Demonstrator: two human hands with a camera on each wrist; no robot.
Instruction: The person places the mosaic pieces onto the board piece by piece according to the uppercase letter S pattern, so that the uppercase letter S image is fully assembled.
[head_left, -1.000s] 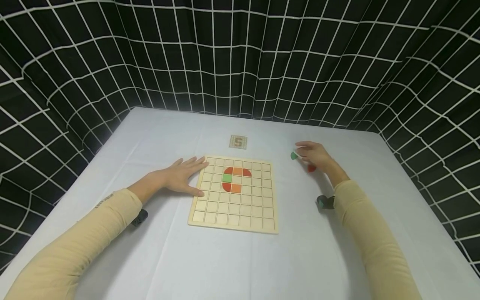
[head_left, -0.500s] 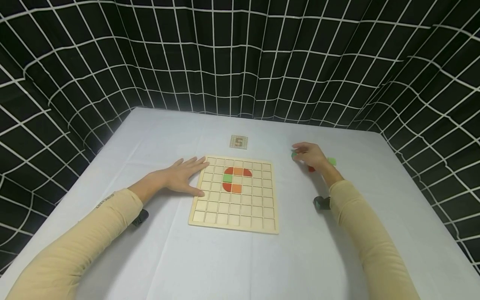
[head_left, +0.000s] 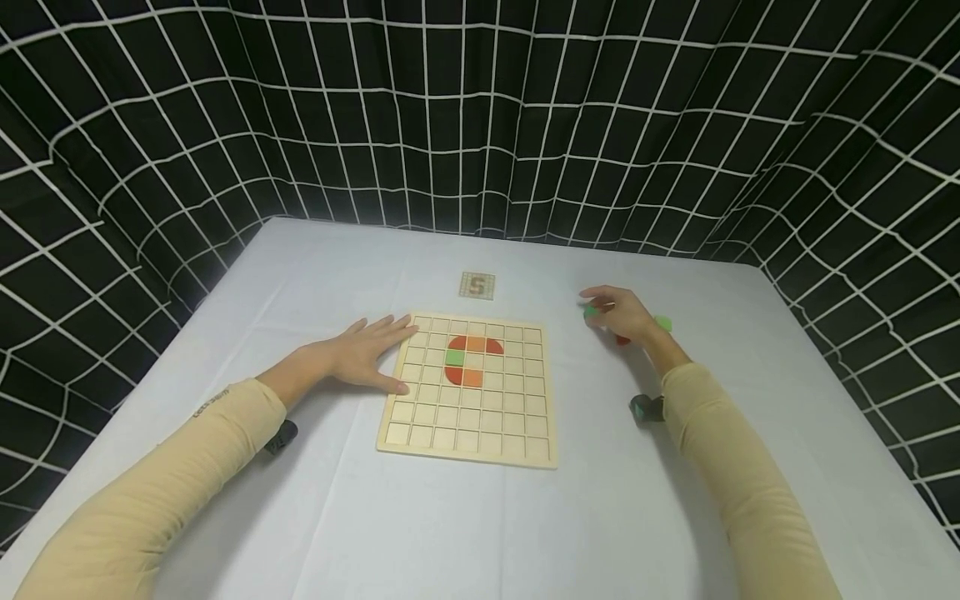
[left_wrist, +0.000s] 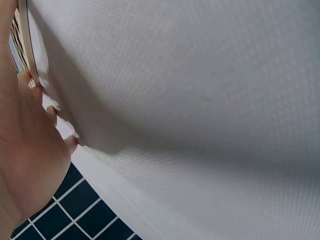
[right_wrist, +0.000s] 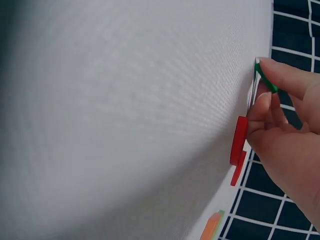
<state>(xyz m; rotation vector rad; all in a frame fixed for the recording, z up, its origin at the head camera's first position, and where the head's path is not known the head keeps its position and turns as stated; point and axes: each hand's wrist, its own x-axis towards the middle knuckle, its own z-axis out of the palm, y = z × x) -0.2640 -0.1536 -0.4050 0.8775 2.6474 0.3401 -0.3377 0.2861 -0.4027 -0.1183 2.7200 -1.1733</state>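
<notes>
My left hand (head_left: 360,354) lies with fingers spread along the left edge of a square wooden grid board (head_left: 468,429). Red, orange and light green tiles fill several cells in the board's upper middle, forming a curved shape. To the right of the board, my right hand (head_left: 624,315) pinches a dark green tile (right_wrist: 266,80) between thumb and finger, near the tablecloth. Just under that hand are red tiles (right_wrist: 239,142), partly hidden in the head view. Beside the right wrist shows a light green tile (head_left: 663,323).
Behind the board lies a small pattern card (head_left: 477,285) with an S-like figure on a grid. An orange tile (right_wrist: 210,229) shows low in the right wrist view. A black curtain (head_left: 465,108) with white grid lines surrounds the white-covered table (head_left: 420,533).
My right hand has shifted slightly left and taken the dark green tile between its fingers; the light green tile behind its wrist has come into view. The left hand has stayed put.
</notes>
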